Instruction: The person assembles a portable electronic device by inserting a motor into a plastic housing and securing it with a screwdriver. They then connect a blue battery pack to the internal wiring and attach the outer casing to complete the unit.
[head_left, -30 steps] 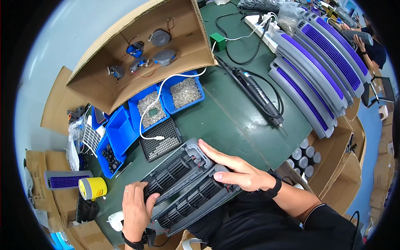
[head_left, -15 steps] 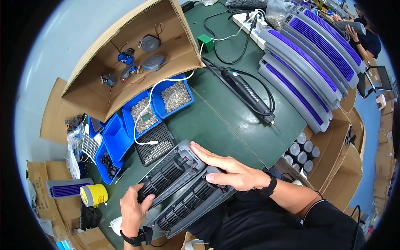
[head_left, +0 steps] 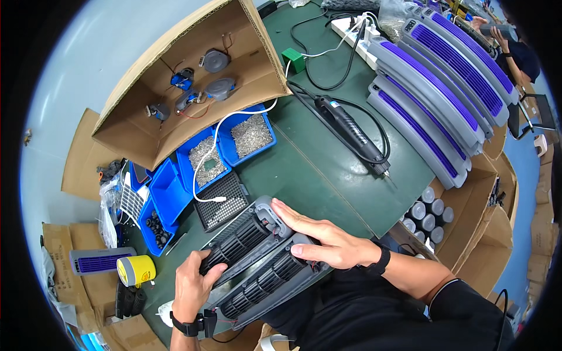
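Note:
Two long grey fan housings lie side by side, tilted, at the table's front edge. Each has a black ribbed blower wheel inside. My left hand closes round the lower left end of the farther fan housing, thumb against the wheel. My right hand spans the upper right ends of both. Its fingers lie straight along the farther one's rounded end, and its thumb presses the end of the nearer fan housing. Thin red wires show near the nearer housing's lower end.
A cardboard box with small motors stands behind blue bins of screws. A black electric screwdriver lies on the green table. Grey-purple covers are stacked right, above a box of grey cylinders. Another person works far right.
The whole view has shifted slightly to the right. Both hands keep the same hold on the fan housings.

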{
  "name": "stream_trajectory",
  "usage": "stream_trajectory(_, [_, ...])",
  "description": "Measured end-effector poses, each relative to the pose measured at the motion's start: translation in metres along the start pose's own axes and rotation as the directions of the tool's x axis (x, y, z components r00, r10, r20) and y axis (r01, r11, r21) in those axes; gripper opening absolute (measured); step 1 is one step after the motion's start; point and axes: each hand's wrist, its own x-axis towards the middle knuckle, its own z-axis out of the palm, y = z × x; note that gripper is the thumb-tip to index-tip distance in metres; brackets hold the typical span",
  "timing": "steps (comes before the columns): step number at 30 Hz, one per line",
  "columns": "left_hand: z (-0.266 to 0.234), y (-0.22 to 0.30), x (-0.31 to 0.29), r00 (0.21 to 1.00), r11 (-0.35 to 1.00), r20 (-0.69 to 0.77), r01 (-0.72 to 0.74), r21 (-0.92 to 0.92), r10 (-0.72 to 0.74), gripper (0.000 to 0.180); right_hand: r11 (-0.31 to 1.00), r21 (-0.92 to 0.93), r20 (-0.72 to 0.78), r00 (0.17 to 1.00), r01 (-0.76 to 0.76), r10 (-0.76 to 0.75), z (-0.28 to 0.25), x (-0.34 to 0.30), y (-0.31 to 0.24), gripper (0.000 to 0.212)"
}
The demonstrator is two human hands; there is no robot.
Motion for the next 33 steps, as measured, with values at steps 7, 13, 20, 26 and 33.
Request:
stream_trajectory(7, [0.0, 0.002, 0.005, 1.0, 1.0, 0.03, -0.006, -0.01, 0.006, 0.042, 1.0, 0.0, -0.02, 1.0, 0.009, -0.009, 0.0, 0.001, -0.002, 0.081])
stream_trajectory(13, [0.002, 0.002, 0.007, 0.999, 1.0, 0.023, -0.024, -0.008, 0.025, 0.042, 1.0, 0.005, 0.006, 1.0, -0.012, 0.012, -0.004, 0.002, -0.005, 0.08])
stream_trajectory(20, [0.004, 0.001, 0.009, 0.998, 0.998, -0.008, -0.062, -0.003, 0.062, 0.042, 1.0, 0.003, -0.014, 1.0, -0.013, 0.013, -0.003, 0.002, -0.004, 0.081])
stream_trajectory(26, [0.005, 0.0, 0.004, 0.999, 0.999, -0.015, -0.042, -0.013, 0.042, 0.04, 0.997, 0.048, 0.005, 0.998, -0.062, 0.062, -0.006, 0.007, -0.009, 0.08])
stream_trajectory(33, [0.005, 0.004, -0.004, 0.987, 0.988, -0.054, -0.15, 0.018, 0.151, 0.049, 0.998, 0.043, -0.049, 0.998, -0.041, 0.044, 0.003, 0.005, -0.012, 0.101])
